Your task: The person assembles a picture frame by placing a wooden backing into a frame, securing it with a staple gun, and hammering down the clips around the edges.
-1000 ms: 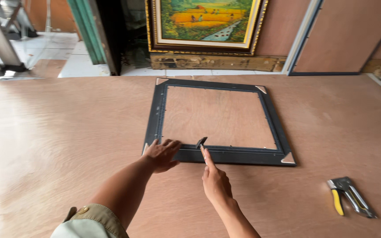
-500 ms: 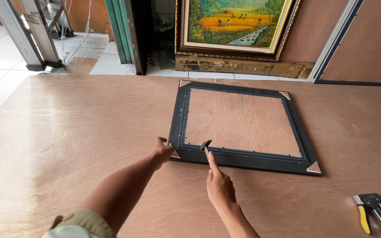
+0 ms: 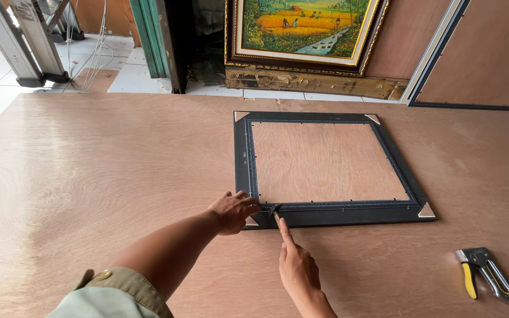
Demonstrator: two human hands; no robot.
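Note:
A black picture frame (image 3: pixel 244 153) lies face down on the plywood table (image 3: pixel 89 176), with a brown backing board inside it and pale triangles at its corners. My left hand (image 3: pixel 232 211) rests on the frame's near left corner, fingertips pinching something small on the near rail. My right hand (image 3: pixel 296 271) reaches up from below, its forefinger stretched out and pressing a small dark metal tab (image 3: pixel 274 209) against the near rail. What the left fingers pinch is too small to make out.
A staple gun with a yellow handle (image 3: pixel 487 274) lies at the near right of the table. Beyond the far edge a gilt-framed landscape painting (image 3: pixel 301 29) leans upright on the floor. A metal stand (image 3: pixel 25 41) with cables is at the far left.
The view has shifted left and drawn closer, so the frame and staple gun sit further right. Both hands stay at the frame's near left corner, left hand settling closer onto the rail.

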